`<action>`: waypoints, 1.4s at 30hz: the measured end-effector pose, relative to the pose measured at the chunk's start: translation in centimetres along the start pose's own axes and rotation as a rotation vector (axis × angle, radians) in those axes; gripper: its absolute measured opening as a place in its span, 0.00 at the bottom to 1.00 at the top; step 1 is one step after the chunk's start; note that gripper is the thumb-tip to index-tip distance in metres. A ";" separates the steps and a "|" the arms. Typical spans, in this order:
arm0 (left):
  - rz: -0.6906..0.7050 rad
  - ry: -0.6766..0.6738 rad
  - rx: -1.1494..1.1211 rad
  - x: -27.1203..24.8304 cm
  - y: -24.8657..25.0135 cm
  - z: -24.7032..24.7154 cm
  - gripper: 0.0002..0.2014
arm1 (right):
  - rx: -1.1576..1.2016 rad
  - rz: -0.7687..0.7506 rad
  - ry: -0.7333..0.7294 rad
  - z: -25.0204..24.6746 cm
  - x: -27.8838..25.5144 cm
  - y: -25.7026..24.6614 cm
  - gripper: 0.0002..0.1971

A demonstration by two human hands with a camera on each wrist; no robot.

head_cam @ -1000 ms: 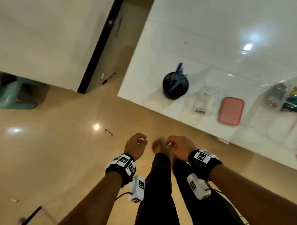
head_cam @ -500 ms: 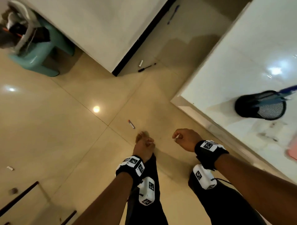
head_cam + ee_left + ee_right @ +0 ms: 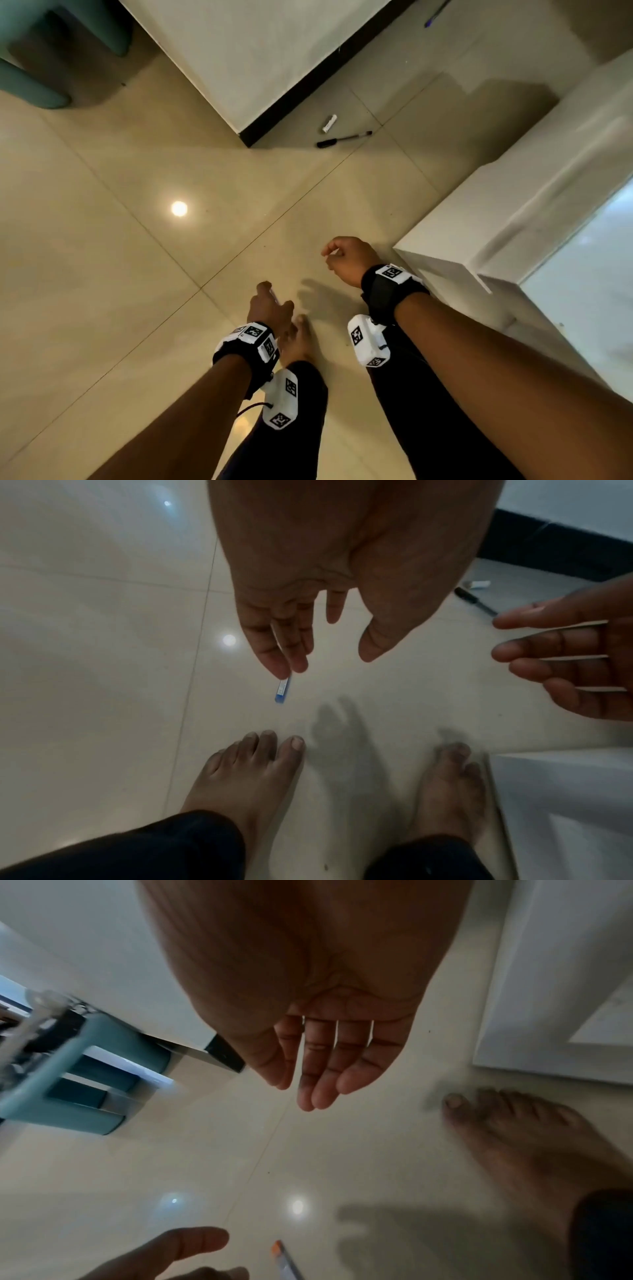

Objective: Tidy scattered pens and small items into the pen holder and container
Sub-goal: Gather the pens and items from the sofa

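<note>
A short pen with a white body, one blue end and one orange end lies on the beige floor tiles. My left hand hangs just over it with fingers straight and spread, fingertips at the pen; I cannot tell whether they touch it. My right hand floats to the right beside the table corner, fingers straight, palm showing nothing in the right wrist view. A black pen and a small white item lie further off by the wall. The pen holder is out of view.
A white table corner juts in on the right. A wall corner with black skirting stands ahead, a teal stool at top left, a blue pen far off. My bare feet stand just behind the short pen.
The view swung off the table top down to the floor, so the pen holder left the picture. My left hand uncurled and dropped to the short pen. My right hand went from curled to straight-fingered.
</note>
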State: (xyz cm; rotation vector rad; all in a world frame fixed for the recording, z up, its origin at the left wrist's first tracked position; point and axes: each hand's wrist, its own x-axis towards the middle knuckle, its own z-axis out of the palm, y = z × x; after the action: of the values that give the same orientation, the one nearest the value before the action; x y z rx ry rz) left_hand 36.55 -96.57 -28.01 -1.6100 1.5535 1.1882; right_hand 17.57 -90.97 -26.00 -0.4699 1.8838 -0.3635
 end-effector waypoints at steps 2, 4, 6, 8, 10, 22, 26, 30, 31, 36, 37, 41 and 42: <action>-0.070 0.041 0.004 3.8 -0.1 0.9 0.36 | 0.020 0.011 0.047 0.4 4.1 1.2 0.07; -0.130 0.047 0.004 7.0 -0.4 2.0 0.38 | 0.021 0.029 0.093 0.6 7.8 2.3 0.09; -0.147 0.035 0.006 9.6 -0.1 3.0 0.35 | 0.036 0.030 0.148 0.0 11.0 2.8 0.10; -0.169 0.097 -0.009 11.2 0.3 3.9 0.26 | 0.092 0.024 0.226 -1.1 13.4 2.8 0.11; -0.172 0.151 0.015 11.7 0.4 4.4 0.22 | 0.232 0.042 0.326 -1.6 14.9 2.3 0.12; -0.166 0.216 -0.087 11.3 1.0 3.4 0.18 | -0.068 -0.146 0.513 -8.2 20.8 -4.3 0.22; -0.086 0.149 -0.043 12.3 2.2 4.4 0.26 | -0.521 -0.180 0.370 -11.3 23.5 -3.0 0.22; 0.046 0.158 0.013 12.5 3.8 5.2 0.23 | -0.730 -0.221 0.322 -10.7 23.4 -1.2 0.18; 0.067 0.159 0.001 12.3 4.4 5.3 0.21 | -0.736 -0.211 0.307 -10.4 22.9 -0.9 0.17; 0.211 0.263 -0.176 11.3 7.8 3.2 0.12 | -0.660 -0.092 0.131 -8.5 21.0 -0.4 0.16; 0.249 0.265 -0.211 10.9 8.6 2.4 0.12 | -0.568 -0.041 0.067 -8.0 20.4 -0.6 0.15; 0.365 0.240 -0.290 9.8 12.0 -1.8 0.13 | -0.146 0.025 -0.018 -8.0 16.6 -1.5 0.08; 0.397 0.248 -0.287 9.4 12.8 -2.9 0.13 | -0.100 0.021 -0.005 -8.3 15.7 -1.7 0.06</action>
State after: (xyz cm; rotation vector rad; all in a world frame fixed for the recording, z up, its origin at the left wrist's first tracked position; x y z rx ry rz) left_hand 23.81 -105.03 -33.13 -1.7318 2.0043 1.5228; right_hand 5.14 -99.90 -35.15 -0.5175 1.9066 -0.2547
